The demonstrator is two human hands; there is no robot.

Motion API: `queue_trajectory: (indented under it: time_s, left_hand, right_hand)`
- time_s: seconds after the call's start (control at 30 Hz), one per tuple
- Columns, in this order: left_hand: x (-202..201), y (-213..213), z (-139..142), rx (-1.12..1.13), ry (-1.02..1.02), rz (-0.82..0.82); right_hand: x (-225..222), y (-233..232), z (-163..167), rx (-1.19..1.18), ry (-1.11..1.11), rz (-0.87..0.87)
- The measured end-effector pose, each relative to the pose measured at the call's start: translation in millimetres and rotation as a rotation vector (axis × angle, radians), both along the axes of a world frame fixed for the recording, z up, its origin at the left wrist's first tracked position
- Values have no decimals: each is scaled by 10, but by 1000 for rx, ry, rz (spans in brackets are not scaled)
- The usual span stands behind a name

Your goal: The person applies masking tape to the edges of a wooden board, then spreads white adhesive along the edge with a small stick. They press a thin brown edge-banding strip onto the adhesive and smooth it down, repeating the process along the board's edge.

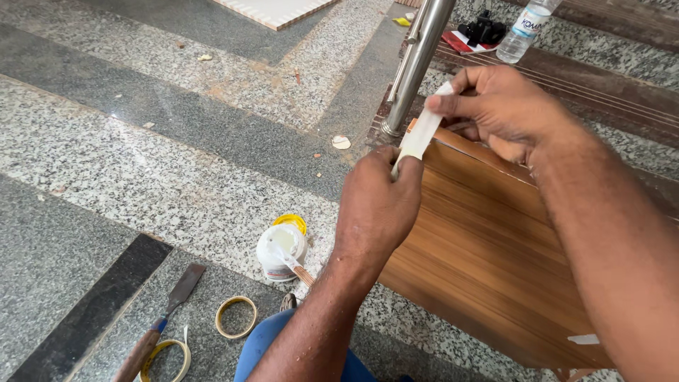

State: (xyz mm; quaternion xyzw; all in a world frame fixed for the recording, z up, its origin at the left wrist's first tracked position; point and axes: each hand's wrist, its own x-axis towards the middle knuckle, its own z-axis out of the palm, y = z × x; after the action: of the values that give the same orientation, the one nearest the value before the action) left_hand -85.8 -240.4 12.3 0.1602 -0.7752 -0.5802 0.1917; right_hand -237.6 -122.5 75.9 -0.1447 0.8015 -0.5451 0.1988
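Note:
My left hand (pixel 378 205) and my right hand (pixel 498 106) both pinch a narrow white strip (pixel 419 134), stretched between them over the upper corner of a brown wood-grain board (pixel 481 247). The left hand grips the strip's lower end at the board's edge. The right hand holds its upper end near a shiny metal post (pixel 419 64). On the floor below stands an open white glue tub (pixel 281 251) with a small brush (pixel 300 272) in it and a yellow lid (pixel 291 222) behind it.
On the granite floor at lower left lie a chisel (pixel 166 315) and two tape rings (pixel 235 316) (pixel 168 359). A plastic water bottle (pixel 525 28), a black tool (pixel 483 30) and steps are at top right. A pale board (pixel 276 10) lies at the top.

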Motion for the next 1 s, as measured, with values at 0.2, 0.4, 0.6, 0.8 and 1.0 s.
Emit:
queue_trajectory:
  time_s: [0.2,0.4,0.6,0.8,1.0]
  left_hand:
    - [-5,-40,35,12,-82,-55]
    - [-3,-61,37,76,-16,-61]
    - [-38,-60,-37,87,-74,-115]
    - [-103,-137,-222,229,-84,-207]
    - [-246,-170,-392,328,-148,-243]
  right_hand:
    - [-208,43,-104,-78,-74,15]
    - [-306,33,-122,-55,-70,42]
    - [-412,58,-205,-24,-85,41]
    - [-570,53,-354,32,-258,109]
    - [-594,41,-450,150,-531,133]
